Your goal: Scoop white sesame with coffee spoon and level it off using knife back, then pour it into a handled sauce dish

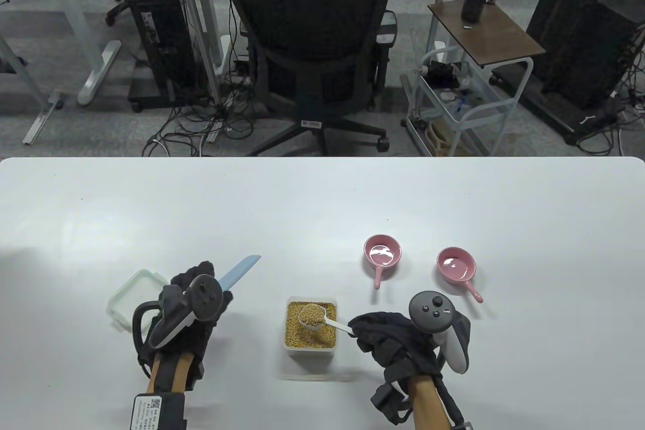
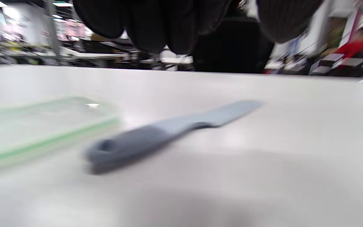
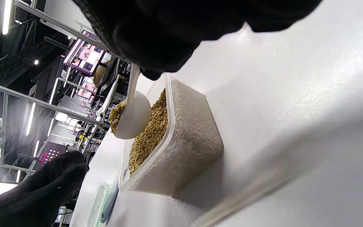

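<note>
The right hand [image 1: 398, 336] has its grip pinched on the handle of the coffee spoon [image 1: 322, 318], whose bowl sits heaped with sesame just above the sesame container [image 1: 310, 347]. So the scoop looks done. The left hand [image 1: 194, 306] hovers over the knife [image 2: 169, 132], which lies flat on the counter [image 1: 322, 208] beside a green-rimmed lid [image 2: 39, 129]; its fingers hang above the handle, holding nothing yet. Levelling with the knife back is still to do, and so is pouring: both pink handled sauce dishes [image 1: 383, 252] [image 1: 456, 266] appear empty, well apart from the spoon.
</note>
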Motion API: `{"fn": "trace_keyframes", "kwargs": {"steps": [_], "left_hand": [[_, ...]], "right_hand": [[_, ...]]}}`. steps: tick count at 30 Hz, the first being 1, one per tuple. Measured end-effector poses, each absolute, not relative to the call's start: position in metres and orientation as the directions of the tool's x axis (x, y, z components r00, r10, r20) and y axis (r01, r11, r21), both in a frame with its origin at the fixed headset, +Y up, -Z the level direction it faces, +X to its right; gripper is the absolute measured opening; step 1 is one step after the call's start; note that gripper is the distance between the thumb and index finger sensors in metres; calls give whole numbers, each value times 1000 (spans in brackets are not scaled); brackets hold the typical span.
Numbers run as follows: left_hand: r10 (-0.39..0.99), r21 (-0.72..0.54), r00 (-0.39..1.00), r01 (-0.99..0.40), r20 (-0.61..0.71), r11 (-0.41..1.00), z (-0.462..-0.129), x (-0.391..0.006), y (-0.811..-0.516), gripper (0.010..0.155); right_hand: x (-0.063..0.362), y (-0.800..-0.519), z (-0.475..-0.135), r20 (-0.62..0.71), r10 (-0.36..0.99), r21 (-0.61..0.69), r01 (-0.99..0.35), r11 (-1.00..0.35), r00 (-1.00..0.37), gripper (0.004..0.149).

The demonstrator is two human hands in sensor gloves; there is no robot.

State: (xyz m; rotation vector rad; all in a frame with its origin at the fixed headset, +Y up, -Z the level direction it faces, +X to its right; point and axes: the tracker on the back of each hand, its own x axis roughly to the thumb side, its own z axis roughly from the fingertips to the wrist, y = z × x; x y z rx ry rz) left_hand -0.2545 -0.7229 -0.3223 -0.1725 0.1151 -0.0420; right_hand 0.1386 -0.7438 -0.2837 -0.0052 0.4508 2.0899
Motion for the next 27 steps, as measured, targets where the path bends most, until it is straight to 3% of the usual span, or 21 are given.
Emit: {"fn": "trace_keyframes", "kwargs": {"steps": [4, 9, 21, 25, 27], "left_hand": [[-245, -305, 961, 197, -130, 932, -336, -257, -740, 64], [-378, -397, 923, 321, -73, 860, -345, -249, -764, 63], [-353, -356, 934, 309, -62, 882, -344, -243, -764, 49], [-416, -271, 909, 395, -21, 878, -337, -236, -761, 48], [-377, -209, 926, 366, -19, 907, -331, -232, -754, 48]], "right_hand": [[140, -741, -283, -176, 826, 309, -826, -471, -536, 36], [143, -741, -283, -177, 832, 308, -833, -460, -525, 36], [145, -741, -283, -170, 833, 312, -830, -462, -527, 36], [147, -740, -283, -169, 835, 309, -833, -459, -524, 36], [149, -740, -283, -170, 835, 304, -834, -461, -523, 36]]}}
